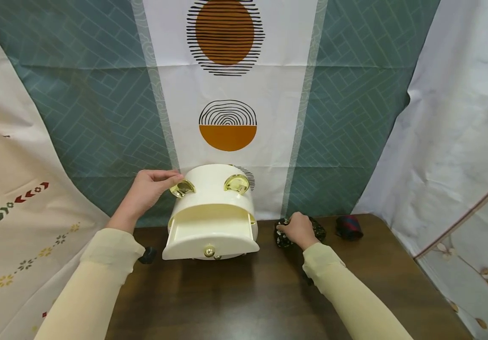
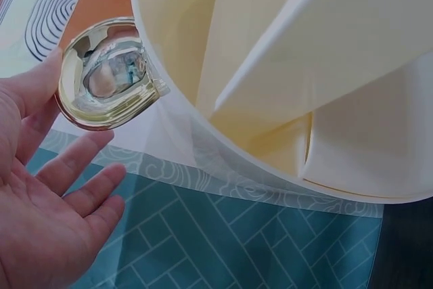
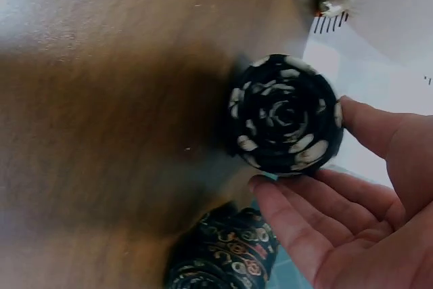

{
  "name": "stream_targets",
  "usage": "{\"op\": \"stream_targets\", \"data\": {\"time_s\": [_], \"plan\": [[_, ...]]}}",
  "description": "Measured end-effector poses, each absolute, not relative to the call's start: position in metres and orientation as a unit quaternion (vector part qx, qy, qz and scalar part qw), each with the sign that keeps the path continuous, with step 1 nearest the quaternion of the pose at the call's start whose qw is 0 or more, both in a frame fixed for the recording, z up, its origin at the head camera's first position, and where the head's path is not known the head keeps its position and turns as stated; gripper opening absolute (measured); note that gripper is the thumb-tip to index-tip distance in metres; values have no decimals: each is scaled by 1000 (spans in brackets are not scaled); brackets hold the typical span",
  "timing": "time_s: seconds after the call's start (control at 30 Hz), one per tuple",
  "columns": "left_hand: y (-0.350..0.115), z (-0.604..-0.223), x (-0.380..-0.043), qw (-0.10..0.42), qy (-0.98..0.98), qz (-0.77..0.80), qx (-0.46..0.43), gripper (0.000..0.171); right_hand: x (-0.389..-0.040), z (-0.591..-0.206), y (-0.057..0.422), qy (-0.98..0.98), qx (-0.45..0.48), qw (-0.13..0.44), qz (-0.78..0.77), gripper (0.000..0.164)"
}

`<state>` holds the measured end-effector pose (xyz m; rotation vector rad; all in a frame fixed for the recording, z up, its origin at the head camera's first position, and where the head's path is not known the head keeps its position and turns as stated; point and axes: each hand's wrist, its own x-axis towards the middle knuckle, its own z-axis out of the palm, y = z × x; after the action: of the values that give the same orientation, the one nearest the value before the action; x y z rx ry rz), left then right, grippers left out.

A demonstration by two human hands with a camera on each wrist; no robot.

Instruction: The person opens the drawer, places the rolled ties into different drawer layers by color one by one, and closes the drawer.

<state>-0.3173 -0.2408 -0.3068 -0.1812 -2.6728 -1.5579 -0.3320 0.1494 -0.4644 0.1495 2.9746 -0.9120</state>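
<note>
Leftward, the left hand (image 1: pixel 150 187) pinches the gold ear (image 2: pixel 105 76) of the cream box (image 1: pixel 210 189). Right of the box, the right hand (image 1: pixel 301 229) pinches a black-and-white roll (image 3: pixel 287 116), partly hiding a patterned roll (image 1: pixel 318 230); farther right sits a red-blue roll (image 1: pixel 349 228). Only the right wrist view shows the held roll's coiled end.

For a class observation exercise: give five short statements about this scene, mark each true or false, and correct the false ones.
1. The left hand pinches a shiny gold curved fitting on the glossy cream rounded box. True.
2. The box's cream front drawer is fully shut. False: it is pulled open.
3. The right hand holds a black-and-white rolled cloth. True.
4. The red-and-blue rolled cloth lies inside the drawer. False: it lies on the brown wood-grain table.
5. A dark multicoloured patterned cloth roll lies near the black-and-white one. True.
</note>
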Motion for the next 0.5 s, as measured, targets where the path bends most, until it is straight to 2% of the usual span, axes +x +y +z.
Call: {"op": "stream_targets", "data": {"time_s": [0.13,0.3,0.5], "plan": [[-242,-308,-317,19,-864,-500,-60,61,-333,-467,150,955,57,5,-292,54],[-242,-307,-317,15,-863,-500,-62,60,-334,-466,150,954,63,23,-293,51],[-243,-307,-318,11,-862,-503,-61,58,-335,-469,153,952,68,36,-296,55]]}}
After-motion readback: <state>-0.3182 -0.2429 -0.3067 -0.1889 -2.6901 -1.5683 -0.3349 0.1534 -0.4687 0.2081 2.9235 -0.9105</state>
